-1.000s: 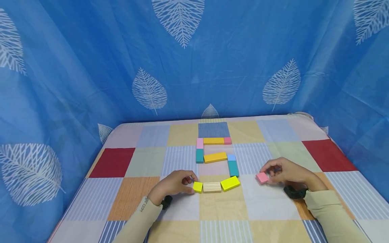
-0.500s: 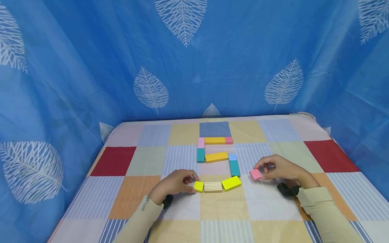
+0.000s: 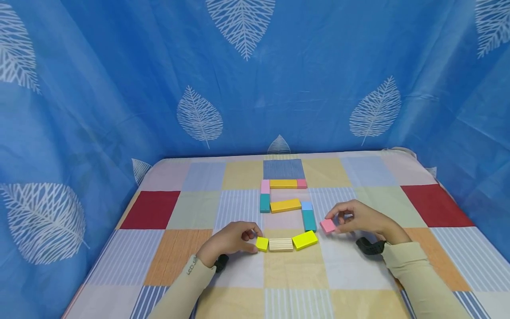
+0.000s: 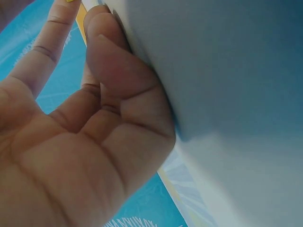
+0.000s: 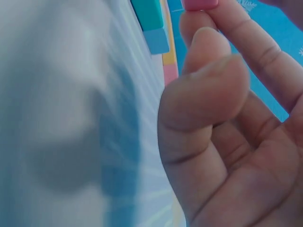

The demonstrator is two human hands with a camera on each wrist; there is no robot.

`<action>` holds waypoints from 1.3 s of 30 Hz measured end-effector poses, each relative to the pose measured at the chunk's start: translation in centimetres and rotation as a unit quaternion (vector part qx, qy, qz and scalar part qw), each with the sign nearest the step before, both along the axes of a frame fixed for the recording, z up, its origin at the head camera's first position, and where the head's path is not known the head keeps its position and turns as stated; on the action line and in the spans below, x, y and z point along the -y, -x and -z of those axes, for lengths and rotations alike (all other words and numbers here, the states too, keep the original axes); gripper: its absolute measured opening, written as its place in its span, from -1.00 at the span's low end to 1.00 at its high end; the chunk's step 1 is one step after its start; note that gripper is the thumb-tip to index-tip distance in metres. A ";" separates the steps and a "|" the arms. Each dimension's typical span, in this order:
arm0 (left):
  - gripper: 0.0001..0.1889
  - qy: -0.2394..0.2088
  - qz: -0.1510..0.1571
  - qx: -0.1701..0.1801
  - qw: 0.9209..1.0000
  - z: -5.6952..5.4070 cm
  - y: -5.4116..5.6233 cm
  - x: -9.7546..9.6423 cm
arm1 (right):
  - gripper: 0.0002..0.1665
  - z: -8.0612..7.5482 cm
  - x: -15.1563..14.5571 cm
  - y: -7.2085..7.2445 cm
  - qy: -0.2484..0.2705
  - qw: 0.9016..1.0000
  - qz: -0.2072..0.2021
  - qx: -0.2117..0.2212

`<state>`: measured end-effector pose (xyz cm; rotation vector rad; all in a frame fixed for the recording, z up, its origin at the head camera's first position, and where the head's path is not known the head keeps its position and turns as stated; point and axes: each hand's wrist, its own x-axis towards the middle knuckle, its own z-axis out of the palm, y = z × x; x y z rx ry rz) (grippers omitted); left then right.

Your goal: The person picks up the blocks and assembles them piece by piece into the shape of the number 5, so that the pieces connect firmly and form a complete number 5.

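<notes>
In the head view my right hand (image 3: 358, 218) pinches a small pink block (image 3: 328, 226) between thumb and fingers, just right of a teal block (image 3: 308, 220). The right wrist view shows only the bottom of that pink block (image 5: 200, 4) at my fingertips. My left hand (image 3: 235, 240) has thumb and index finger at a small yellow block (image 3: 262, 244), pinching it at the left end of the near row. Only a sliver of yellow shows at a fingertip in the left wrist view. A ribbed pale wood block (image 3: 280, 244) and a longer yellow block (image 3: 305, 240) continue this row.
Farther back, two orange-yellow blocks (image 3: 283, 184), a light pink block (image 3: 265, 186), a second teal block (image 3: 264, 203), a darker pink block (image 3: 302, 183) and a light blue block (image 3: 307, 205) form an angular S-like line. A patchwork cloth (image 3: 223, 303) covers the table; blue curtains (image 3: 299, 88) surround it.
My right hand has moved left and slightly away from me with the pink block, bringing it close to the teal block. My left hand stays at the small yellow block.
</notes>
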<state>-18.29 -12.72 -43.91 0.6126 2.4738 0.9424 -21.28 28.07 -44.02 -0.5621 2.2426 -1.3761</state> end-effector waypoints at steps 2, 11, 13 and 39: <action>-0.71 0.002 -0.002 0.001 1.000 -0.1 0.0 -0.1 | -0.59 -0.1 0.3 0.1 -0.005 1.000 -0.006 -0.008; -0.71 0.003 -0.009 0.001 1.000 -0.1 -0.2 -0.2 | -0.64 -0.3 1.4 0.8 -0.003 0.996 -0.054 -0.072; -0.71 0.004 -0.011 0.000 1.000 -0.1 -0.2 -0.2 | -0.65 -0.2 1.7 0.9 0.000 0.995 -0.059 -0.076; -0.71 0.003 0.000 -0.001 1.000 -0.2 -0.1 -0.1 | -0.68 -0.3 5.0 1.9 0.007 0.994 -0.086 -0.065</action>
